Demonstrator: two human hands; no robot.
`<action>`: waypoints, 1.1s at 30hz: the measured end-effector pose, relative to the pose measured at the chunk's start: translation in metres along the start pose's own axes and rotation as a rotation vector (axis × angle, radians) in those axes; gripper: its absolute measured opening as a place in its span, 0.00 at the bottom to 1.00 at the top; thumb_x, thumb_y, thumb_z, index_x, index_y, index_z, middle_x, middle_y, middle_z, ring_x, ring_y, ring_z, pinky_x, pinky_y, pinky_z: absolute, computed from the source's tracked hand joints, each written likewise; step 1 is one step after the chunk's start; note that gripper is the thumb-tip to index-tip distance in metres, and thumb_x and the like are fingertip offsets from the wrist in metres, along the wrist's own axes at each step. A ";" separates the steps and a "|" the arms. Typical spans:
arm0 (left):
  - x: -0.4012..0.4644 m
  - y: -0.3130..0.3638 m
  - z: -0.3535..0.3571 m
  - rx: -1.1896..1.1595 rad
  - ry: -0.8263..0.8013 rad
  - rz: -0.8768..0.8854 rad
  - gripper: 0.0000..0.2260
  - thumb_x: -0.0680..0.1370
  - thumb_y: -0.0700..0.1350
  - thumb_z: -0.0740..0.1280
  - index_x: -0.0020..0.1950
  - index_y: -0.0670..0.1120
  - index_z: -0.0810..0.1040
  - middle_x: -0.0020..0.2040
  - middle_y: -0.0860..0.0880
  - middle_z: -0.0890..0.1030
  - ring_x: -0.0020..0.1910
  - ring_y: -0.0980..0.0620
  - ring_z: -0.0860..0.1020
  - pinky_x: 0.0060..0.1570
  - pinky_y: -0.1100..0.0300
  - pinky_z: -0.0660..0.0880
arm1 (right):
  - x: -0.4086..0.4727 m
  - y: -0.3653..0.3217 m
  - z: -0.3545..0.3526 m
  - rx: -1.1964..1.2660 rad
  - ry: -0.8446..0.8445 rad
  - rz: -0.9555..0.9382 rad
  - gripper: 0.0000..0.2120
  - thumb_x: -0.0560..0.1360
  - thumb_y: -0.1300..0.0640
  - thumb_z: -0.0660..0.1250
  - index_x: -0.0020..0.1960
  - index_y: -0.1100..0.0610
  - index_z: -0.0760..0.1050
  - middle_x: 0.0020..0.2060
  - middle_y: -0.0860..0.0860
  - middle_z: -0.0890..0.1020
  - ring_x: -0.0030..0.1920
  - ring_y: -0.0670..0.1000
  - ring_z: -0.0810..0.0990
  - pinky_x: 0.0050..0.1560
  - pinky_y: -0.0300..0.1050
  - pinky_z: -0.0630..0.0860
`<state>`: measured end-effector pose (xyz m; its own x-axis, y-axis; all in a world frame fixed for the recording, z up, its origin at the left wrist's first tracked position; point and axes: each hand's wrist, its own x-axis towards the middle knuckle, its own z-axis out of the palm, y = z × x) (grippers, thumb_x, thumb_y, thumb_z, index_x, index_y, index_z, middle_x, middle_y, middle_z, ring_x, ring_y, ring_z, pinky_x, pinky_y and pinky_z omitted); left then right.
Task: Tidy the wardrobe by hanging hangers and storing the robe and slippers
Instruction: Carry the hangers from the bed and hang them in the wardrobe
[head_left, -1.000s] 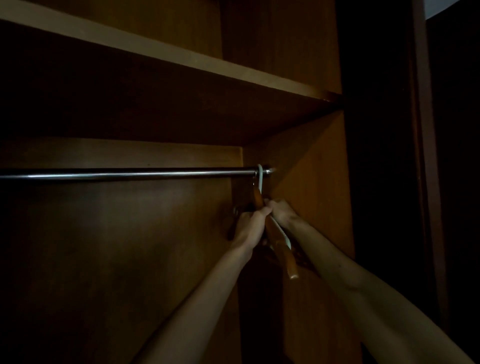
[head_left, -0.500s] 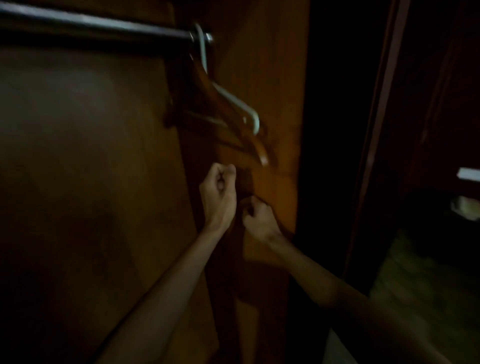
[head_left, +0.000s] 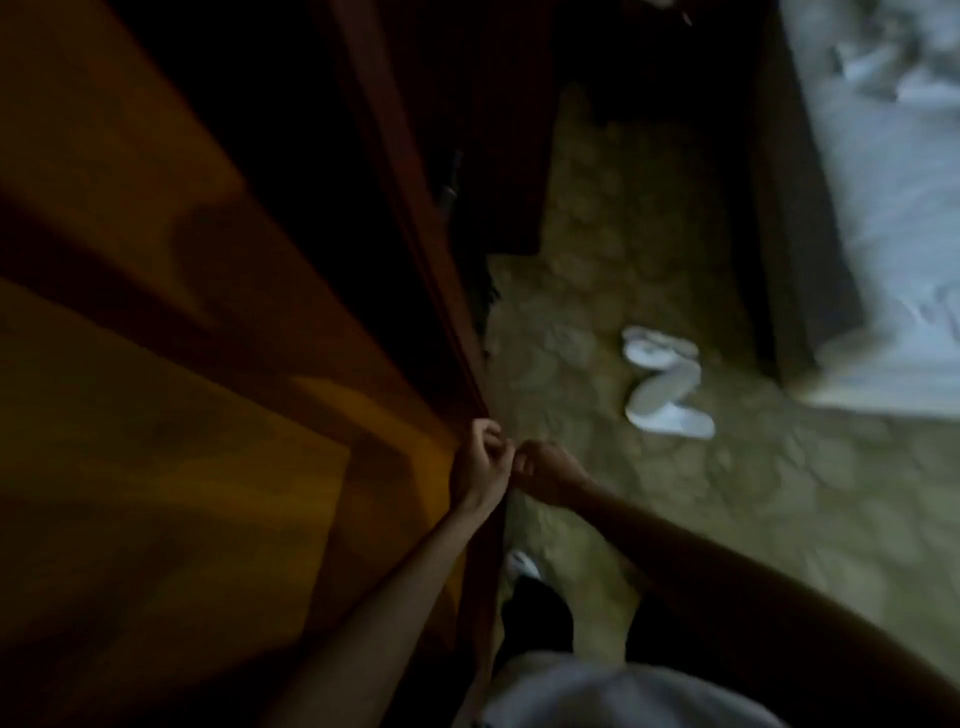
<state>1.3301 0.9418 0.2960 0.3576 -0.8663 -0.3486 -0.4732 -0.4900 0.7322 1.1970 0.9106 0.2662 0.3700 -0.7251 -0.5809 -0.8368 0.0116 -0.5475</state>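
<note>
Two white slippers (head_left: 665, 382) lie on the patterned carpet (head_left: 727, 509) to the right of the wardrobe, one partly over the other. My left hand (head_left: 480, 462) and my right hand (head_left: 545, 470) hang close together at the wardrobe's front edge, fingers curled, holding nothing. Both hands are well short of the slippers. The brown wooden wardrobe (head_left: 182, 415) fills the left half of the blurred view. The rail, the hangers and the robe are out of view.
A bed with rumpled white bedding (head_left: 893, 218) stands at the right, with its dark base (head_left: 800, 223) beside the carpet. The dark wardrobe door edge (head_left: 415, 208) runs down the middle. My own feet and pale clothing (head_left: 597, 696) show at the bottom.
Both hands let go of the wooden hanger on the rail and dropped, curled and empty. The view swung down and right from the rail to the floor and the slippers.
</note>
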 end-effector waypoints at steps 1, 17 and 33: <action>-0.011 0.004 0.022 0.041 -0.107 0.012 0.08 0.80 0.40 0.66 0.60 0.45 0.77 0.51 0.47 0.82 0.48 0.50 0.79 0.54 0.52 0.78 | -0.016 0.026 0.001 0.056 0.002 0.027 0.13 0.75 0.50 0.68 0.54 0.56 0.82 0.51 0.56 0.85 0.54 0.58 0.83 0.50 0.46 0.77; -0.224 0.035 0.380 0.951 -1.175 0.119 0.09 0.80 0.42 0.62 0.45 0.43 0.81 0.40 0.46 0.83 0.32 0.50 0.79 0.34 0.58 0.77 | -0.375 0.411 0.134 0.843 0.208 1.002 0.14 0.70 0.50 0.63 0.45 0.56 0.83 0.42 0.56 0.83 0.44 0.57 0.83 0.44 0.45 0.78; -0.319 0.222 0.645 1.166 -1.274 0.512 0.08 0.82 0.43 0.63 0.50 0.44 0.81 0.44 0.46 0.84 0.37 0.50 0.82 0.34 0.60 0.76 | -0.489 0.629 0.047 1.268 0.562 1.059 0.11 0.79 0.56 0.65 0.48 0.63 0.82 0.42 0.57 0.85 0.38 0.51 0.82 0.39 0.44 0.80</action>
<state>0.5917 1.0463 0.1925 -0.4993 -0.1962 -0.8439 -0.7910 0.5008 0.3516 0.5090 1.3050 0.1777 -0.4839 -0.1753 -0.8574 0.3055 0.8842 -0.3532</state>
